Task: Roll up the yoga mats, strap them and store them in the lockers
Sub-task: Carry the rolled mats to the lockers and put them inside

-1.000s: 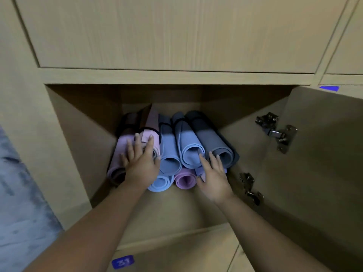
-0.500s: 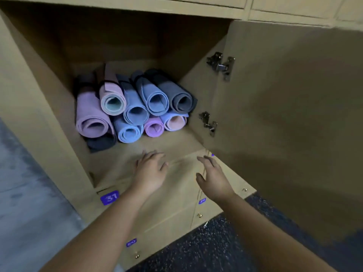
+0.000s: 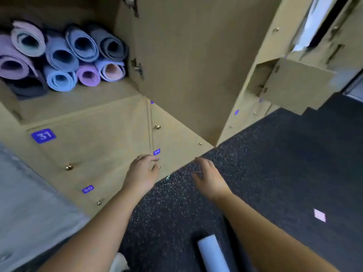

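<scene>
Purple, blue and grey rolled yoga mats lie piled in the open locker, just above the door with the blue 31 sign. Right of the mats, the locker door stands open. Below and right of the 31 sign, the left hand hangs in front of the lower doors with loose fingers, holding nothing. Further right, the right hand hangs over the dark speckled floor, fingers loose and empty too. Near the bottom edge, one pale rolled mat lies on that floor.
</scene>
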Tool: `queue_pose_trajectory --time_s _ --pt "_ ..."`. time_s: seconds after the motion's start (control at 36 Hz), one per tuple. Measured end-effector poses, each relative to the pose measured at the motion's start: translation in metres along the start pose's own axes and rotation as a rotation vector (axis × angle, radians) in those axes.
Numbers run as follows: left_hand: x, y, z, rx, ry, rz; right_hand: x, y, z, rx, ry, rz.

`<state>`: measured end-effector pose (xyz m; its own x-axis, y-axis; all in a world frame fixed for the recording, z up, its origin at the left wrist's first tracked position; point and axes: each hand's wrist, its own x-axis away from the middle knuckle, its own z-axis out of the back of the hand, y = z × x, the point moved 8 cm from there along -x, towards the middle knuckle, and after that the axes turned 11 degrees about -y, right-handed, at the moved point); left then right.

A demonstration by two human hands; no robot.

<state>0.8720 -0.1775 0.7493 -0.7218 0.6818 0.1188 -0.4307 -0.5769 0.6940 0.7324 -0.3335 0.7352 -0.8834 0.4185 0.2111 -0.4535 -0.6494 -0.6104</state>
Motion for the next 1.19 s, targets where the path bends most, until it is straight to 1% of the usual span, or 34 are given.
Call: queue_pose_trajectory --time_s 0.14,0.22,0.39,0.5,0.58,0.72,0.89,1.0,1.06,1.11,1.19 --pt "0.065 0.047 -0.123 0.020 -0.181 -0.006 0.097 0.100 0.008 -0.037 -0.038 -0.169" --pt "0.097 0.062 -0.178 -0.001 -0.255 -0.004 0.150 0.152 0.003 -0.063 -0.053 -0.257" --pt "0.129 0.077 -0.268 -0.034 -0.390 0.063 0.220 0.241 -0.015 -0.179 -0.038 -0.411" --pt "0.140 0.068 -0.340 -0.047 -0.482 0.073 0.251 0.302 -0.050 -0.244 -0.040 -0.526" --pt "0.150 0.044 -0.401 -0.054 -0.547 0.113 0.272 0.350 -0.090 -0.258 -0.068 -0.623" --pt "0.168 -0.015 -0.509 -0.040 -0.693 0.215 0.306 0.432 -0.169 -0.292 -0.101 -0.773" --pt "0.186 -0.105 -0.628 0.008 -0.830 0.353 0.336 0.522 -0.291 -0.317 -0.228 -0.913" --pt "0.204 -0.172 -0.699 0.142 -0.872 0.604 0.345 0.574 -0.374 -0.339 -0.293 -0.957" --pt "0.215 -0.203 -0.729 0.156 -0.901 0.707 0.346 0.595 -0.412 -0.334 -0.320 -0.969" --pt "0.224 -0.226 -0.756 0.145 -0.937 0.746 0.343 0.614 -0.447 -0.322 -0.331 -0.976" --pt "0.230 -0.252 -0.788 0.118 -0.980 0.711 0.331 0.637 -0.488 -0.267 -0.321 -0.957"
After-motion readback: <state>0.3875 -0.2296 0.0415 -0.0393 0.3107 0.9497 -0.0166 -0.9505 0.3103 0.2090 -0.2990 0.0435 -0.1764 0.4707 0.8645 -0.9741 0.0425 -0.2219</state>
